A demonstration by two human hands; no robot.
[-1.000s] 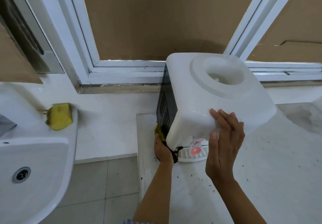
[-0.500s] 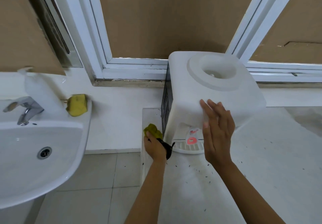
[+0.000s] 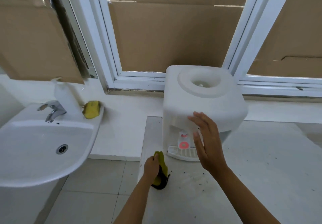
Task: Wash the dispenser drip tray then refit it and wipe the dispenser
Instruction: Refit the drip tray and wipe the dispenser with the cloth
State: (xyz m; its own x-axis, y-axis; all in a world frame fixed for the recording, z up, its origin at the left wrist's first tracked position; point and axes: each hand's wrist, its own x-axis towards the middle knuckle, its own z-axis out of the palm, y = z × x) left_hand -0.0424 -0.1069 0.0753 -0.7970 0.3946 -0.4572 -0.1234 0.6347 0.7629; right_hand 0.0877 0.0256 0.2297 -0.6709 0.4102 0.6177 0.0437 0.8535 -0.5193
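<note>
Fingers of right hand (image 3: 208,143) spread flat, seemingly just off dispenser (image 3: 203,101); left hand (image 3: 152,166) grasps cloth (image 3: 162,169).

Your left hand (image 3: 152,167) grips a yellow-green cloth (image 3: 161,169) just left of the dispenser's (image 3: 202,101) drip tray (image 3: 183,153); your right hand (image 3: 208,144) spreads flat at its front.

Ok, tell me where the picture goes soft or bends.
Head view: wide-angle bend bows the window frame; motion blur smears the right hand and the white bottle behind the tap; soft daylight, no hard glare; the dispenser top looks washed out; the drip tray reads clearly.
</note>
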